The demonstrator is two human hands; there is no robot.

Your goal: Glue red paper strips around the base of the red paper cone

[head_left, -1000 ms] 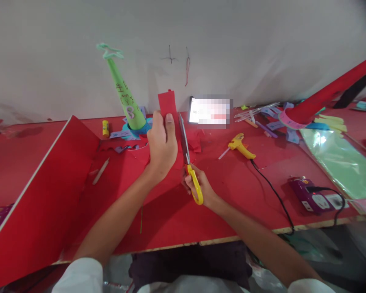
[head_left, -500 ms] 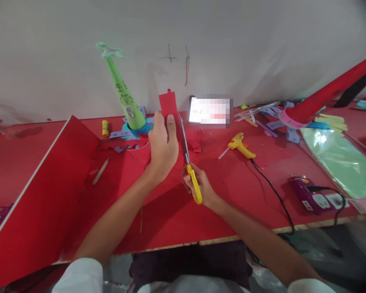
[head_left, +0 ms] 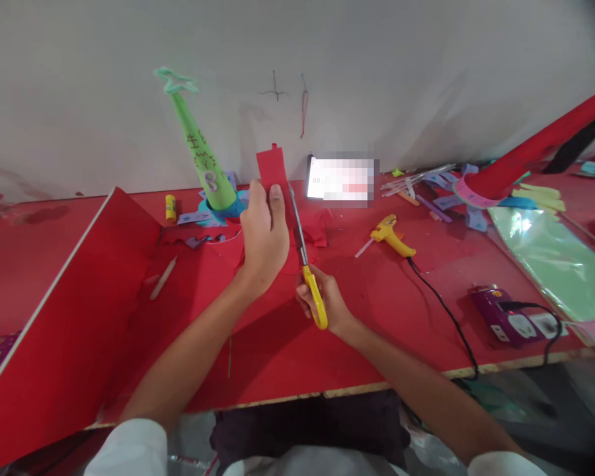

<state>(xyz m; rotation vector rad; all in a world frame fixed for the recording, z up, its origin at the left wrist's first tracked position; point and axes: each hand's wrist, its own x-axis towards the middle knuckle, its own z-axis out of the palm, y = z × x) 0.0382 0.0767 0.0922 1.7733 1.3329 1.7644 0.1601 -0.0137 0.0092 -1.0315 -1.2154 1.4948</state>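
Observation:
My left hand (head_left: pixel 265 231) pinches a red strip (head_left: pixel 272 165), thumb on its near face, and holds it upright above the table. Its material, paper or felt, I cannot tell. My right hand (head_left: pixel 327 297) grips yellow-handled scissors (head_left: pixel 315 301). Their blades point up along the right edge of the strip, close beside my left thumb. Whether the blades touch the strip is hard to make out. Behind my hands lie red scraps (head_left: pixel 317 230) on the red table (head_left: pixel 367 344).
A green cone hat (head_left: pixel 198 149) stands at the back left, near a glue stick (head_left: pixel 170 208). A red panel (head_left: pixel 74 317) rises at the left. Rightward lie a yellow glue gun (head_left: pixel 391 237), a purple power box (head_left: pixel 506 316) and a red cone (head_left: pixel 535 149). A phone (head_left: pixel 317 178) leans at the wall.
Both hands, with the strip and the scissors, have shifted very slightly up and left. Everything else stays as it was.

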